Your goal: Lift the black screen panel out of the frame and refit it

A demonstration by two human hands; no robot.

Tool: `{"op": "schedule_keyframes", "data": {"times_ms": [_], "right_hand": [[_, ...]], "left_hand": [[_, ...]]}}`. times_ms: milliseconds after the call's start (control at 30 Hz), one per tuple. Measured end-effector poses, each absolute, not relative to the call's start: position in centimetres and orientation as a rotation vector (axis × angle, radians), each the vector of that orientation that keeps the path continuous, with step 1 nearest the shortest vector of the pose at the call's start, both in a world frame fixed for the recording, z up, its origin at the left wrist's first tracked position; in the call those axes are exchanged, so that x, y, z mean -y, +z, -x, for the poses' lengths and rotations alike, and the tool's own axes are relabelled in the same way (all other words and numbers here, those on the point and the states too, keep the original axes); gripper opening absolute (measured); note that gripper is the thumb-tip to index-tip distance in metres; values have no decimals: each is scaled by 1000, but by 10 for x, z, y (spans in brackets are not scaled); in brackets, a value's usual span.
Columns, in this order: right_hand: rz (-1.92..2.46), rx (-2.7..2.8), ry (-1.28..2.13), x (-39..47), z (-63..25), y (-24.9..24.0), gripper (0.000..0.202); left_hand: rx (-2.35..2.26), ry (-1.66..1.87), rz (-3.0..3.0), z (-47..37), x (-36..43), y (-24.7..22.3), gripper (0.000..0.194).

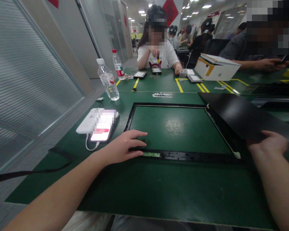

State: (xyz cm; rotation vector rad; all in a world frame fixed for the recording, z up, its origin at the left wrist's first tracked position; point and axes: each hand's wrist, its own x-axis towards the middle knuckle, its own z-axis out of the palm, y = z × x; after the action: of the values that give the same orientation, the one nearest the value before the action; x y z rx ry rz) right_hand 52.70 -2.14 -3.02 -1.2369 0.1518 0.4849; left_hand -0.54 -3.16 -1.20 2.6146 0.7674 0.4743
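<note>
A thin black monitor bezel lies flat on the green table, with a small green circuit board set in its near edge. My left hand is at the bezel's near left corner, fingers stretched and apart; it seems to rest on the corner. My right hand grips the near edge of a large flat black panel. That panel is tilted and raised at the bezel's right side, covering part of that side. The fingers under the panel are hidden.
A phone cabled to a white power bank lies left, near a water bottle. Small scraps lie beyond the bezel. Across the table a person handles a hard drive; a white box stands right.
</note>
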Motion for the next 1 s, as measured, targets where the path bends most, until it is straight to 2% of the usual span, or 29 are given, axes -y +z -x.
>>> {"op": "schedule_keyframes", "data": {"times_ms": [133, 467, 833, 1000], "right_hand": [[1244, -216, 480, 23, -523, -26, 29], [1293, -215, 542, 30, -518, -18, 32], [1282, -230, 648, 37, -505, 2, 28], [1224, -72, 647, 40, -500, 12, 27]], "left_hand": [[-674, 518, -2677, 3, 30, -12, 44], [-593, 511, -2698, 1, 32, -9, 28], [-553, 469, -2628, 1, 32, -13, 26], [-536, 471, -2672, 1, 32, -14, 26]]}}
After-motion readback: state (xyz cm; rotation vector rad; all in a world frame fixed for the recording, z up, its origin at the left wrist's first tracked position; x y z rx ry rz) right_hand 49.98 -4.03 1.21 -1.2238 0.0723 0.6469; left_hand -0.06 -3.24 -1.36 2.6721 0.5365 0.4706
